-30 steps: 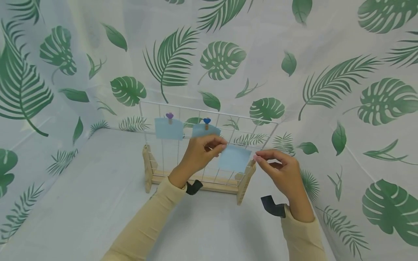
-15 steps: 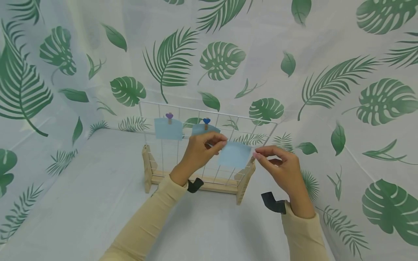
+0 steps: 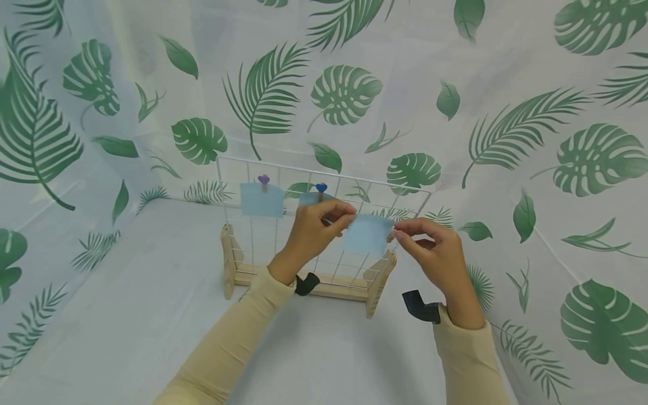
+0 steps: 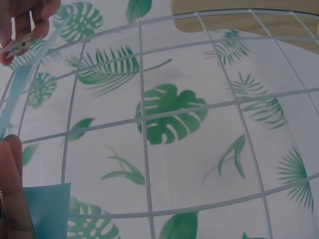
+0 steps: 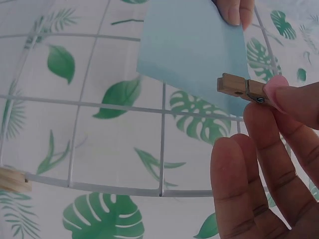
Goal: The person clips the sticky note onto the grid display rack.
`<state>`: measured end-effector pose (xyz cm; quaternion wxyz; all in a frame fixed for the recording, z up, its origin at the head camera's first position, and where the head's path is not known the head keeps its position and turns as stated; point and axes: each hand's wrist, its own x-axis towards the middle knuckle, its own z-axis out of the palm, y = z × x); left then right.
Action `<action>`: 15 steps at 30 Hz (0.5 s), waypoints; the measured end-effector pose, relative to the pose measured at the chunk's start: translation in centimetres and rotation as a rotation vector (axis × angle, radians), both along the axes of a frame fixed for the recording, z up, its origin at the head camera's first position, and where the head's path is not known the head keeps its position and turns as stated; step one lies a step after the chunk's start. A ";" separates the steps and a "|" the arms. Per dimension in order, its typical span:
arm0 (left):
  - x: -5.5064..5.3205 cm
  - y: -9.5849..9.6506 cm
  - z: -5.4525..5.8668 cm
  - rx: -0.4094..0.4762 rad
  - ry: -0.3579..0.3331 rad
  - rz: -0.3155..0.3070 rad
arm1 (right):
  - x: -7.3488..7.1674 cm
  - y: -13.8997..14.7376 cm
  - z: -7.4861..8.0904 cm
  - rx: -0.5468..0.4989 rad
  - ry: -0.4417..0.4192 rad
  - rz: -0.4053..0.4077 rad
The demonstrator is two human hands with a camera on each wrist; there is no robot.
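My left hand [image 3: 315, 230] pinches a light-blue sheet of paper [image 3: 369, 235] by its upper left corner, in front of the right part of a white wire grid [image 3: 354, 175]. Between thumb and fingertips, my right hand [image 3: 434, 247] holds a small wooden clothespin [image 5: 241, 88] at the sheet's right edge. Whether the clothespin touches the paper I cannot tell. Two more blue sheets hang on the grid: the left one [image 3: 261, 201] under a purple heart clip [image 3: 264, 180], the other [image 3: 307, 199] under a blue heart clip [image 3: 321, 188], partly hidden by my left hand.
Wooden feet [image 3: 229, 261] and a wooden base bar [image 3: 329, 287] hold the grid upright on a white-covered table [image 3: 152, 304]. A white curtain [image 3: 405, 67] with green leaves hangs behind and at both sides. Black mounts [image 3: 421, 308] sit at both wrists.
The paper and both hands have risen a little along the grid. My left hand and the sheet have also shifted slightly right, bringing the sheet's edge nearer my right fingertips.
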<state>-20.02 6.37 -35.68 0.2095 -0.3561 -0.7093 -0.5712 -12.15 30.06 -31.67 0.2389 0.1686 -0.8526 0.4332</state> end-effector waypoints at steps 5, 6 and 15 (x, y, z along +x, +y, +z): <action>0.0 0.2 0.0 0.010 -0.012 0.002 | -0.1 -0.2 0.3 -0.009 -0.019 -0.002; 0.0 0.3 -0.1 0.012 -0.015 0.000 | -0.1 -0.3 0.4 -0.007 -0.023 -0.006; -0.2 0.5 0.2 0.009 0.014 0.024 | -0.8 -0.1 0.8 0.017 0.000 -0.023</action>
